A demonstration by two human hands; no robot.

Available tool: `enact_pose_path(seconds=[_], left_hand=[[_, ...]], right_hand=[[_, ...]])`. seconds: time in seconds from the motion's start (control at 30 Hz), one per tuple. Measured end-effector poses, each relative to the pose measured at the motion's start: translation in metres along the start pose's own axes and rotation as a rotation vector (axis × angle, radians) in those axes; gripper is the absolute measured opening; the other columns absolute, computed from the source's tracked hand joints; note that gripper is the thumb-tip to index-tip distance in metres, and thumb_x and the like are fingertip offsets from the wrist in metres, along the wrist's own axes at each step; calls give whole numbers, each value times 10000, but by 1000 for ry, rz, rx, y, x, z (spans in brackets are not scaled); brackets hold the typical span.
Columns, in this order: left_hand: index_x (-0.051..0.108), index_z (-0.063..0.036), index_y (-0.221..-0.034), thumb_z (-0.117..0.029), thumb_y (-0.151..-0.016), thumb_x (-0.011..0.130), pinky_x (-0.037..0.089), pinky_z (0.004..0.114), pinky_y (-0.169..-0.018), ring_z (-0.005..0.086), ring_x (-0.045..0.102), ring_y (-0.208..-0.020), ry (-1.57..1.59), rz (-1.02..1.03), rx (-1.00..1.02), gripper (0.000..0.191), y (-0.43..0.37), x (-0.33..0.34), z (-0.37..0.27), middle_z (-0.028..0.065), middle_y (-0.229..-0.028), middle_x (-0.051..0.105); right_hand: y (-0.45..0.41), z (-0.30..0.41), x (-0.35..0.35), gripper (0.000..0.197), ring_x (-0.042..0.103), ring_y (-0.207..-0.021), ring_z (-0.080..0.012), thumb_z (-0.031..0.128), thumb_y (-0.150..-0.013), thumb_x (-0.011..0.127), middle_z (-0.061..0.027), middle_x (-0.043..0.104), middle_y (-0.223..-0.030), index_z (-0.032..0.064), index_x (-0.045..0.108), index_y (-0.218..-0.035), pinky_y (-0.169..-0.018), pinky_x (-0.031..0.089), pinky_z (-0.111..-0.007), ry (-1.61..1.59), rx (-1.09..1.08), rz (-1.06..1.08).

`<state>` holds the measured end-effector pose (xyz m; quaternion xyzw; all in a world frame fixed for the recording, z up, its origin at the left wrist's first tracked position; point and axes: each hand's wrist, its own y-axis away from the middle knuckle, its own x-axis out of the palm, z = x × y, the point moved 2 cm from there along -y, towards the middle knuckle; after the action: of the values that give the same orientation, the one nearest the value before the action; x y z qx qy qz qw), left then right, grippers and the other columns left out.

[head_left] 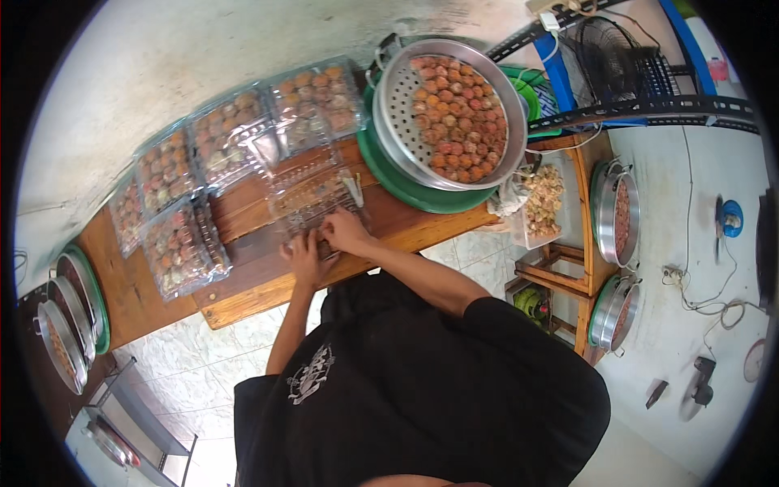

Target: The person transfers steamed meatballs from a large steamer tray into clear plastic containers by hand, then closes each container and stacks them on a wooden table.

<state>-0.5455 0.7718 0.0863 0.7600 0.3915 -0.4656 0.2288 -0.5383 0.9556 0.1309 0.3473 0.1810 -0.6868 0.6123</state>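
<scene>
A clear plastic clamshell container [307,193] lies on the wooden table in front of me, its brown tabletop showing through it. My left hand [306,259] is on the container's near left part, fingers spread over its edge. Just to the right, my right hand [347,231] has curled fingers at the near edge of the same plastic. Both hands hide part of that edge. Beyond it are filled clear packs [319,100] of round orange, pink and pale food balls. A perforated metal steamer pan [398,125] holds many such balls and rests over a green basin [389,189].
More filled packs [182,243] are at the left of the wooden table [255,255]. A clear bin [541,210] of pale pieces stands right of the steamer. Metal shelving [639,109] holds a fan. Several steamer pans [618,216] sit at both sides.
</scene>
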Motion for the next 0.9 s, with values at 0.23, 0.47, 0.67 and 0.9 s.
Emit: enact_pose_path(seconds=[0.23, 0.47, 0.67, 0.9], left_hand=[[229, -335, -1688, -722, -562, 905, 23, 773, -1181, 452, -19, -1608, -154, -159, -277, 1369, 29, -51, -52, 222, -1748, 39], [445, -187, -1584, -547, -744, 871, 315, 613, -1091, 388, 458, -1329, -225, -523, -809, 1009, 95, 5, -139, 198, -1434, 475], [590, -127, -1436, -440, -831, 816, 410, 512, -966, 277, 631, -1009, -114, -578, -1152, 717, 170, 89, -231, 82, -1063, 624], [624, -123, -1370, -355, -885, 779, 457, 443, -845, 185, 634, -726, 150, -585, -1105, 559, 208, 121, -244, 9, -850, 641]], right_hand=[[-49, -20, -312, 403, 678, -1056, -350, 26, -861, 654, -141, 632, -1200, 88, 668, -1259, -958, 542, -456, 108, -393, 393], [-28, -137, -323, 830, 377, -1417, -564, -31, -846, 634, -171, 193, -1690, 277, 397, -1579, -1094, 494, -595, 719, -597, 936], [-28, -158, -302, 668, 302, -1452, -591, -14, -912, 536, -204, 259, -1634, 181, 445, -1545, -1138, 450, -613, 775, -649, 753], [-57, -165, -303, 730, 501, -1322, -437, -36, -720, 746, -161, 474, -1441, 134, 559, -1405, -1127, 481, -494, 422, -734, 682]])
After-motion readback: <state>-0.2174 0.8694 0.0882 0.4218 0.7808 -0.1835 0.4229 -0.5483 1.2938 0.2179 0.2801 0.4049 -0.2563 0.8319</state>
